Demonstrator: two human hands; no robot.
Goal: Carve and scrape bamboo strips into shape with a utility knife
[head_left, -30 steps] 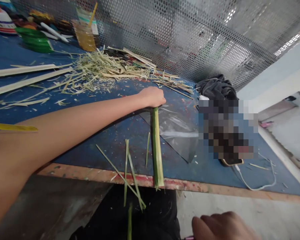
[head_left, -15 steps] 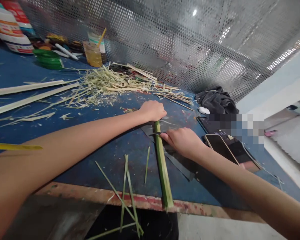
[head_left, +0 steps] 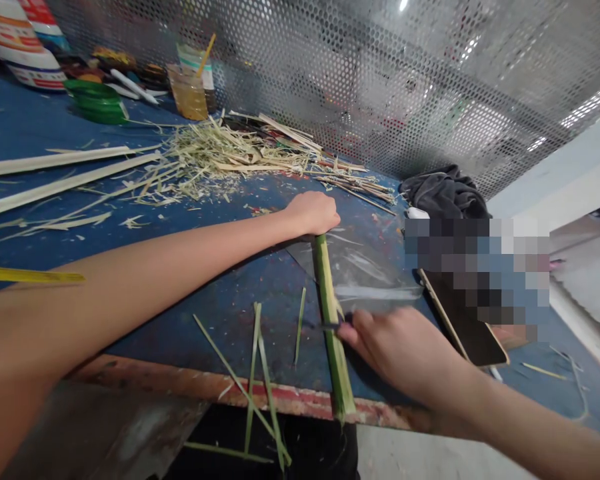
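Your right hand [head_left: 405, 350] has slid back along the green strip [head_left: 327, 287] since half a second ago, from just beside your left hand to a spot near the table's front edge. Its fingers [head_left: 353, 333] are pressed together, pinching a small dark blade [head_left: 330, 326] whose tip lies across the strip. The blade is blurred and mostly covered by the fingers, so its shape is hard to make out. Your left hand [head_left: 314, 212] is curled shut over the strip's far end, holding it down on the table [head_left: 220, 280]; the fingertips are tucked under and hidden. The strip runs straight from that fist towards you, and its near end pokes just past the worn front edge. Under its far part lies a clear plastic sheet [head_left: 370, 273]. A dark phone [head_left: 467, 320] rests just right of your right hand, partly under a pixelated patch. Thin green slivers [head_left: 257, 360] lie left of the strip, some hanging over the edge. Between them and the strip the blue top is bare. A heap of pale shavings [head_left: 215, 150] sits well behind your left hand.
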